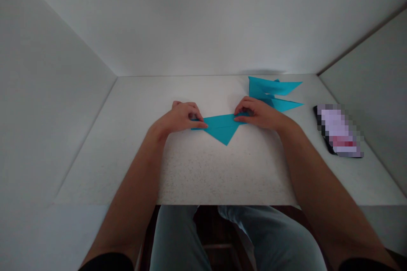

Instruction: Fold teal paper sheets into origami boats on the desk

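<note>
Head view: your left hand [186, 117] pinches the left end of the blue sheet [221, 123] between thumb and fingers; your right hand [258, 113] pinches its right end likewise. Sheet is between your hands, a folded strip with a pointed flap aimed back at you. Can't tell if it touches the table [225, 173]. Another blue folded paper [265, 86] sits just beyond your right hand, two tips pointing right. Phone [338, 129] lies right of that hand, well apart, screen pixelated.
</note>
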`<state>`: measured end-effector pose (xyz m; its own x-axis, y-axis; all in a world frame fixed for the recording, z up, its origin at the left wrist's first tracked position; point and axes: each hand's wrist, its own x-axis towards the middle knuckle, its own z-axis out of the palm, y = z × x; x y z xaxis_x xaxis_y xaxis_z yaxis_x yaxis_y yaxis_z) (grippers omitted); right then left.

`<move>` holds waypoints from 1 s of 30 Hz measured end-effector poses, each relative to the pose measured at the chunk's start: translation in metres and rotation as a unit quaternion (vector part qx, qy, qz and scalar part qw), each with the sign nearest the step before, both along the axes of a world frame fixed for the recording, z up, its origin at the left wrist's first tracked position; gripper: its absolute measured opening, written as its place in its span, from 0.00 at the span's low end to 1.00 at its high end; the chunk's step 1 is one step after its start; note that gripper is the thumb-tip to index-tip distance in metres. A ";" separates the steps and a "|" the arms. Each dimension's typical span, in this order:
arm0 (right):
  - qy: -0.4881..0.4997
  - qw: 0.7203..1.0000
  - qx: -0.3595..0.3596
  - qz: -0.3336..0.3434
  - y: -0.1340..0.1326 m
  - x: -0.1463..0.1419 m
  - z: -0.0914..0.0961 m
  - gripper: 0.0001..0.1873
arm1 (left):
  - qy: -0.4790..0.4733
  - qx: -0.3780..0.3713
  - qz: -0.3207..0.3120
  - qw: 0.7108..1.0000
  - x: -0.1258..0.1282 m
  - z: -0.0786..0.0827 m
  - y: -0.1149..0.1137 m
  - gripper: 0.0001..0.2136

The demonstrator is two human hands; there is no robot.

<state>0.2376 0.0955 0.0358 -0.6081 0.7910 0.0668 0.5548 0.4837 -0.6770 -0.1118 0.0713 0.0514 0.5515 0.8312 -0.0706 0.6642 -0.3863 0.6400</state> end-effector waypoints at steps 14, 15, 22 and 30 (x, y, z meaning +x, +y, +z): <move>-0.011 1.000 -0.012 0.009 -0.001 0.000 0.003 0.23 | 0.028 0.021 0.017 0.999 0.000 -0.003 0.001 0.19; -0.009 1.000 -0.015 0.007 -0.001 0.000 0.003 0.23 | 0.022 0.019 0.016 0.999 0.000 -0.003 0.001 0.19; 0.018 0.999 -0.038 -0.015 -0.004 0.000 0.000 0.29 | -0.069 -0.033 0.043 0.996 -0.003 -0.005 0.002 0.14; 0.035 0.997 -0.052 -0.032 -0.007 -0.002 0.012 0.21 | -0.218 0.029 0.131 0.967 0.002 -0.003 0.004 0.23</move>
<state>0.2356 0.0885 0.0478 -0.5523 0.8333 0.0222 0.5320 0.3729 -0.7602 -0.1100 0.0754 0.0489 0.2893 0.9418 0.1716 0.4161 -0.2851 0.8635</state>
